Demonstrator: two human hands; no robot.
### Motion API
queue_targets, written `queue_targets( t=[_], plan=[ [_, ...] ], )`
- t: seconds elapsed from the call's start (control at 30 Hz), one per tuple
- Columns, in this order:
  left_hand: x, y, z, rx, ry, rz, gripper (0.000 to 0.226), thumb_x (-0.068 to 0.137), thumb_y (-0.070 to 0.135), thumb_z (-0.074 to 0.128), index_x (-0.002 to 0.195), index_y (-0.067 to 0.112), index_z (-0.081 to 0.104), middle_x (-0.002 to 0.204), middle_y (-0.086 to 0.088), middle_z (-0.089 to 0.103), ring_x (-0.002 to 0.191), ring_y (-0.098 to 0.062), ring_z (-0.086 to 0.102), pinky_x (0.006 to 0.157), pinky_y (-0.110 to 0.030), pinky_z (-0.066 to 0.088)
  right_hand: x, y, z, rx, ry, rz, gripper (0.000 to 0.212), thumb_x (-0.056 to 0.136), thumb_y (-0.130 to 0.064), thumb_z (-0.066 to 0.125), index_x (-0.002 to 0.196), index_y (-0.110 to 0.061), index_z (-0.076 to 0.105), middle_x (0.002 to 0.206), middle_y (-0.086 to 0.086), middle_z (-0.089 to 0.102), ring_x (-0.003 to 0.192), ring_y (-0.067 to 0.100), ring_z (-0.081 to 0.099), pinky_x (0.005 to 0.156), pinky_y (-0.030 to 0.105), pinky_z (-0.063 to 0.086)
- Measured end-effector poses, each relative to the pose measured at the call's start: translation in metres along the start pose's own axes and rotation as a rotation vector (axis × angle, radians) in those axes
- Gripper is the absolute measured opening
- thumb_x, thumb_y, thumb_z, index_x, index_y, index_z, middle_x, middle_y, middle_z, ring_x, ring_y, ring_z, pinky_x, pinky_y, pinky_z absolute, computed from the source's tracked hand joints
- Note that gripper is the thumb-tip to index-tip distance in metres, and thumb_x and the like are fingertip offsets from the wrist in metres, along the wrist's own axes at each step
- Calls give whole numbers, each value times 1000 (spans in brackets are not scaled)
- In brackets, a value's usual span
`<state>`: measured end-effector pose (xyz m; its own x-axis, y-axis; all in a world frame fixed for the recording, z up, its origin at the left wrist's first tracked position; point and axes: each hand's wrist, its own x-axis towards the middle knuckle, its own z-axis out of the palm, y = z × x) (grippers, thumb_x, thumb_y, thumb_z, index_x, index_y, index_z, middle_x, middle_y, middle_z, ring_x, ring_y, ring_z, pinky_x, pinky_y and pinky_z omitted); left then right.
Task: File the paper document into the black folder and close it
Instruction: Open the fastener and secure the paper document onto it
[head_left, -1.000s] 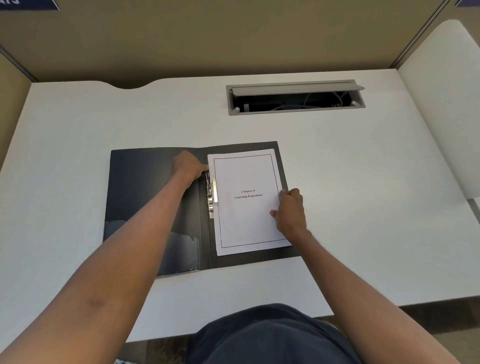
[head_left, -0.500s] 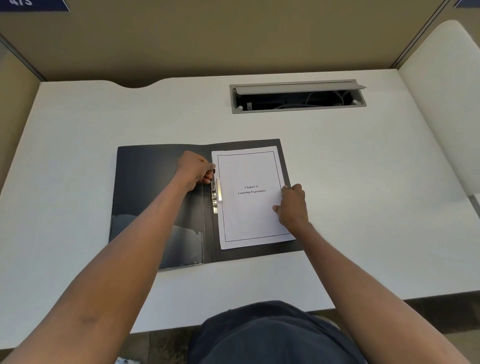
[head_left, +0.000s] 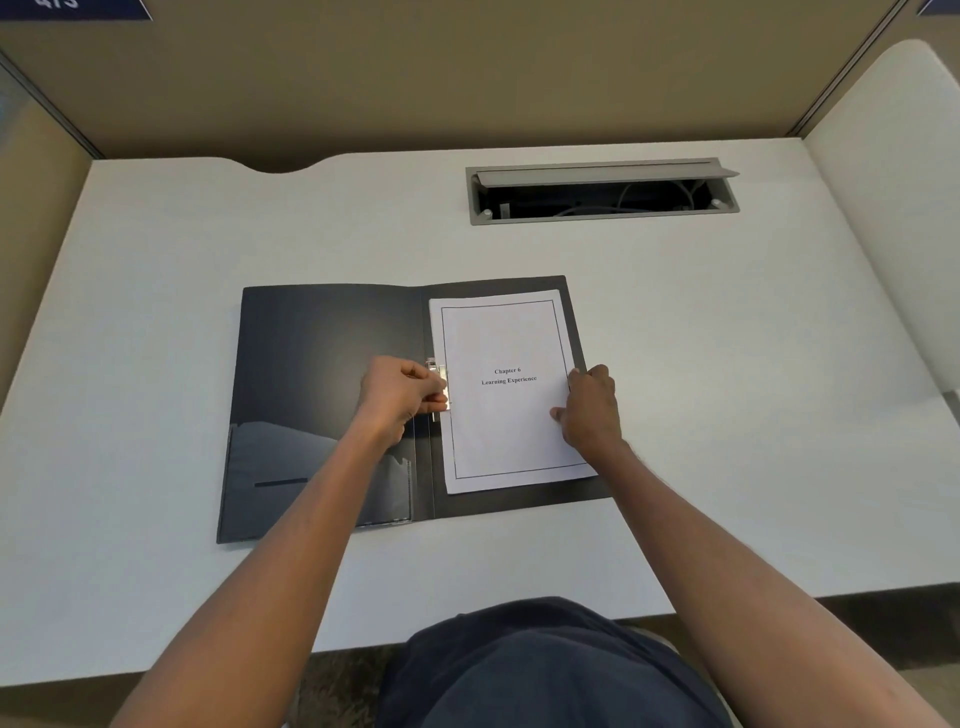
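The black folder (head_left: 322, 364) lies open and flat on the white desk. A white paper document (head_left: 504, 426), printed "Chapter 6 Learning Experience", rests on the folder's right half. A metal clip (head_left: 440, 371) runs along the paper's left edge by the spine. My left hand (head_left: 400, 395) is over the spine with its fingers closed on the clip. At the paper's right edge, my right hand (head_left: 589, 408) presses down and holds the sheet in place.
A grey cable hatch (head_left: 602, 174) stands open in the white desk (head_left: 727, 364) behind the folder. Beige partition walls close the back and left. A white chair back (head_left: 904, 208) is at the right. My lap is below the near desk edge.
My left hand slid down the spine from the upper part of the clip to its middle. My right hand stayed on the paper's right edge. The view shifted slightly.
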<state>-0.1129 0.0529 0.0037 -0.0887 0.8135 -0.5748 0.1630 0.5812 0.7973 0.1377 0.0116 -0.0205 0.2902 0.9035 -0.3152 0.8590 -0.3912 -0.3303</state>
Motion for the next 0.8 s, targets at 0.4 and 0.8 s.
queue_targets(
  t=[0.4,0.8],
  plan=[
    [-14,-48,1,145,217,36,30,75,15,91,86,7,64,74,-14,72,52,-20,60,48,-30,51,-1,0,0,9,10,-18,31,90,-9,72,114,2,56,131,16,43,125,33,44,99,37,46],
    [-20,-45,14,417,315,83,32,74,28,91,76,15,62,72,-5,70,68,-32,71,65,-49,62,0,1,1,6,8,-20,30,90,-8,71,114,2,55,131,16,44,125,33,45,97,37,45]
  ],
)
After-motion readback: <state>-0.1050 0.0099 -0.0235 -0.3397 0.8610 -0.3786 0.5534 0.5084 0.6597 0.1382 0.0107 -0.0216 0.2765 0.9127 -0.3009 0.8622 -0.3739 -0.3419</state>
